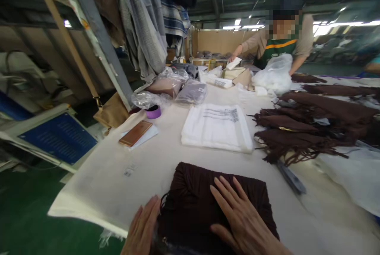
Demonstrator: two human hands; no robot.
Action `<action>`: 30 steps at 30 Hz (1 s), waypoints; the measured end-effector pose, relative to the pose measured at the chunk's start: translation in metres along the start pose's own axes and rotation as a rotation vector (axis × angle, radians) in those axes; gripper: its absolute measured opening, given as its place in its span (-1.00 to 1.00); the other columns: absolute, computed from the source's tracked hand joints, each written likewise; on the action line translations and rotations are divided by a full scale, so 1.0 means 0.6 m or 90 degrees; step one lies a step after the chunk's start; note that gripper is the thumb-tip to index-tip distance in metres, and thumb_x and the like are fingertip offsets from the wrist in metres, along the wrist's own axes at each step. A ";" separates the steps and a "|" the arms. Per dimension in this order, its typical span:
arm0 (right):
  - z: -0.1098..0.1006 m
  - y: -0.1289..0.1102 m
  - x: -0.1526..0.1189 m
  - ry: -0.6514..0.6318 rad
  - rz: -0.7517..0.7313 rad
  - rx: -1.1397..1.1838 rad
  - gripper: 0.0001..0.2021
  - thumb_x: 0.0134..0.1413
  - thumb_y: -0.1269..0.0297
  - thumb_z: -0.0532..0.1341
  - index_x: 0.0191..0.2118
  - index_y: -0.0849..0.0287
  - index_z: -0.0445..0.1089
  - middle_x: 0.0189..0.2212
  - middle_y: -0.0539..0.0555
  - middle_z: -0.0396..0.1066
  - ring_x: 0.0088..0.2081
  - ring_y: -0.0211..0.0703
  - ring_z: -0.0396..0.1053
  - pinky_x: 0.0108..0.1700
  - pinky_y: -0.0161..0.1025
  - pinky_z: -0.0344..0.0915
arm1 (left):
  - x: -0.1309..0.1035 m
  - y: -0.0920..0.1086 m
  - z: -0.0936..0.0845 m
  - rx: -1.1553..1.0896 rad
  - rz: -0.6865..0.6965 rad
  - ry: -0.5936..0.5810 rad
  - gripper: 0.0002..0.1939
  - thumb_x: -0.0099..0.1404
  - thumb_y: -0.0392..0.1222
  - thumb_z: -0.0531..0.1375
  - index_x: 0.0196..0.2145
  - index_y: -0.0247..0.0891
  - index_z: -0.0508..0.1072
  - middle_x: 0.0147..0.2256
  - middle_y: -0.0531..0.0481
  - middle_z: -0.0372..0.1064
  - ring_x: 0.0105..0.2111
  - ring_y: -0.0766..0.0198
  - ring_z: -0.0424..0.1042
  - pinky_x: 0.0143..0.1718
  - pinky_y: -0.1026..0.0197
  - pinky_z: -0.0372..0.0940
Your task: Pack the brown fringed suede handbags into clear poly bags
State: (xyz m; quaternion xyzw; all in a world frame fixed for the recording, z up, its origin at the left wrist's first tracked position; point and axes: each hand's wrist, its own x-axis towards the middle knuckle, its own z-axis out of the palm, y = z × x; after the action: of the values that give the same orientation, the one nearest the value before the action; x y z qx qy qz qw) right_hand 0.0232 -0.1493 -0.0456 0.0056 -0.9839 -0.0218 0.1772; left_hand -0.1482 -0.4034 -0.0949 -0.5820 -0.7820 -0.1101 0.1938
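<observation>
A folded dark brown ribbed garment (196, 195) lies on the white table (154, 168) right in front of me. My right hand (240, 217) rests flat on top of it, fingers spread. My left hand (142, 227) lies flat against the garment's left edge at the table's near side. Neither hand grips anything.
A stack of clear plastic bags (218, 128) lies beyond the garment. Several brown fringed garments (308, 128) are piled at the right. A phone (135, 133) and purple tape roll (153, 111) sit at the left. A co-worker (282, 45) handles a plastic bag at the far end. Clothes (145, 21) hang overhead.
</observation>
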 end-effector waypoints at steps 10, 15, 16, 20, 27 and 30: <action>0.037 -0.038 -0.032 0.071 -0.087 -0.158 -0.47 0.05 0.12 0.10 0.13 0.23 0.22 0.06 0.24 0.32 0.11 0.10 0.20 0.21 0.17 -0.23 | 0.015 -0.008 0.012 -0.015 -0.032 0.035 -0.33 0.23 -0.32 -0.05 0.26 -0.48 -0.19 0.03 -0.23 0.32 0.05 0.14 0.29 0.11 0.08 0.13; 0.047 -0.029 -0.010 0.077 -0.040 -0.166 -0.44 0.03 0.19 0.12 0.17 0.26 0.17 0.13 0.23 0.24 0.17 0.11 0.12 0.19 0.12 -0.15 | 0.055 -0.021 0.027 -0.063 -0.089 -0.013 -0.27 0.17 -0.33 0.01 0.26 -0.31 -0.18 0.05 -0.16 0.31 0.02 0.13 0.33 0.06 0.02 0.22; 0.051 -0.026 -0.004 0.075 -0.028 -0.168 -0.43 0.03 0.18 0.13 0.18 0.25 0.16 0.14 0.23 0.22 0.18 0.10 0.10 0.19 0.11 -0.15 | 0.064 -0.024 0.032 -0.066 -0.109 -0.020 -0.29 0.17 -0.32 0.01 0.25 -0.31 -0.14 0.05 -0.18 0.30 0.03 0.12 0.32 0.06 0.00 0.23; 0.063 -0.012 0.014 0.085 0.011 -0.174 -0.42 0.04 0.15 0.14 0.18 0.25 0.16 0.16 0.22 0.19 0.20 0.08 0.09 0.22 0.10 -0.18 | 0.087 -0.035 0.038 -0.094 -0.176 -0.053 -0.38 0.16 -0.25 0.08 0.18 -0.35 0.05 0.05 -0.26 0.30 0.03 0.03 0.32 0.02 -0.04 0.29; 0.064 -0.022 -0.014 0.206 -0.050 -0.136 -0.59 0.04 0.17 0.18 0.01 0.24 0.36 -0.02 0.21 0.40 0.19 0.08 0.12 0.26 0.15 -0.22 | 0.033 -0.057 -0.001 -0.084 -0.229 0.075 -0.64 0.33 -0.03 -0.01 0.00 -0.25 0.22 -0.20 -0.10 0.46 -0.21 0.22 0.48 -0.25 0.25 0.44; 0.079 -0.055 -0.021 0.264 -0.061 -0.110 -0.76 0.10 0.28 0.16 -0.11 0.15 0.43 -0.15 0.08 0.49 0.03 -0.07 0.34 0.27 0.05 -0.11 | 0.011 -0.054 -0.003 -0.118 -0.235 0.060 -0.69 0.33 0.00 0.01 -0.05 -0.20 0.23 -0.33 0.01 0.45 -0.34 0.31 0.49 -0.32 0.37 0.41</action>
State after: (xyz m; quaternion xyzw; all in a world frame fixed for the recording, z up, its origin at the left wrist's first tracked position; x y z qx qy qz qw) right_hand 0.0187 -0.1798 -0.0957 0.0415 -0.9195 -0.1125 0.3744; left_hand -0.1803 -0.4081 -0.0886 -0.4382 -0.8522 -0.2419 0.1524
